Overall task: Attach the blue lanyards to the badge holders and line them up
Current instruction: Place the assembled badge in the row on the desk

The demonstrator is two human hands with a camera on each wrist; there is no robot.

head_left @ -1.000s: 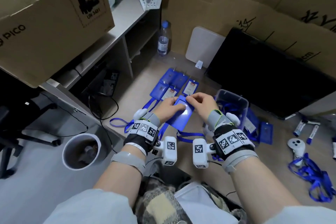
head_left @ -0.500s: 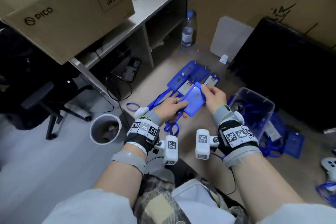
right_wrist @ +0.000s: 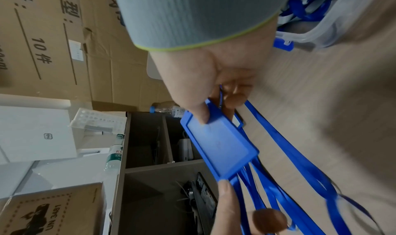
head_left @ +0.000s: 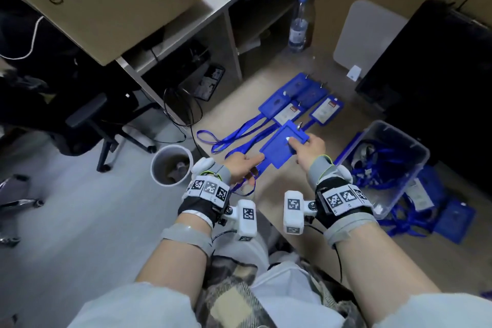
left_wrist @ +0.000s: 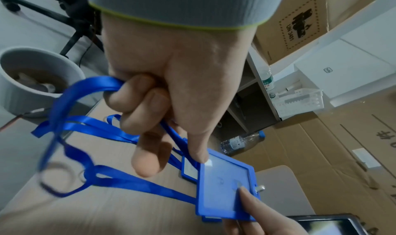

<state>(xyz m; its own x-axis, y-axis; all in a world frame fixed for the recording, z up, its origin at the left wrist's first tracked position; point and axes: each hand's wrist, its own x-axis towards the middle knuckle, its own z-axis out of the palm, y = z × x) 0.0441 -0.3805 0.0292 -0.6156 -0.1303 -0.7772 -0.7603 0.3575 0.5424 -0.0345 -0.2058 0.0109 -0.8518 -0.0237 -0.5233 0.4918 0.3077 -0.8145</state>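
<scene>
Both hands hold one blue badge holder (head_left: 283, 144) (left_wrist: 225, 184) (right_wrist: 218, 147) just above the wooden surface (head_left: 239, 104). My right hand (head_left: 292, 142) (right_wrist: 211, 114) pinches its far end by the metal clip, thumb on top. The left hand (head_left: 255, 161) (left_wrist: 193, 160) presses its thumb on the near corner. Its other fingers curl round the holder's blue lanyard (head_left: 241, 185) (left_wrist: 90, 125) (right_wrist: 285, 167), which hangs in loops towards me. Several finished holders (head_left: 298, 100) lie in a row just beyond, straps (head_left: 234, 133) trailing left.
A clear plastic bin (head_left: 415, 168) with more lanyards stands on the right, loose holders (head_left: 455, 218) beside it. A grey waste bin (head_left: 171, 165) sits left of the surface's edge. A water bottle (head_left: 299, 24), shelf unit, cardboard boxes and a black panel (head_left: 431, 66) ring the back.
Both hands have carried the holder away from me to the near end of the row. Its lanyard now trails from the left hand. The head view has swung left and down.
</scene>
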